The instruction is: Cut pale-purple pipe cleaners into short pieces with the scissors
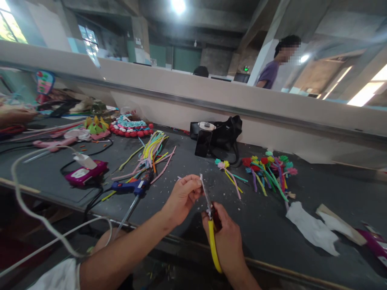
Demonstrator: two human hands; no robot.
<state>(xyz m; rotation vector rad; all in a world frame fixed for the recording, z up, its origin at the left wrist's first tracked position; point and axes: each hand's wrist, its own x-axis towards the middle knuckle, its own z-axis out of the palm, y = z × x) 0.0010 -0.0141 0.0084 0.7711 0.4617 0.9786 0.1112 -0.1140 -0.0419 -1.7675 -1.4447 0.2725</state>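
My right hand (226, 237) is wrapped round a pair of scissors (214, 247) with yellow handles, its blades pointing up and away. Beside the blade tips, my left hand (184, 197) is closed in a pinch. A short end of a pale lilac pipe cleaner (179, 178) pokes out on the left of these fingers; the rest is hidden. Beyond my hands lies a small bunch of pipe-cleaner flowers (224, 164) on yellow, pink and teal stems. Farther right is a larger, many-coloured bunch of pipe-cleaner flowers (267, 167). Loose pipe cleaners (154, 147) are piled to the left.
A blue glue gun (130, 186) and a magenta box with a white plug (86, 173) sit left on the dark table (178, 155). At the back are a black bag (226, 131) and a phone (203, 143). White paper (311, 227) lies right. Another person's hand (18, 114) shows far left.
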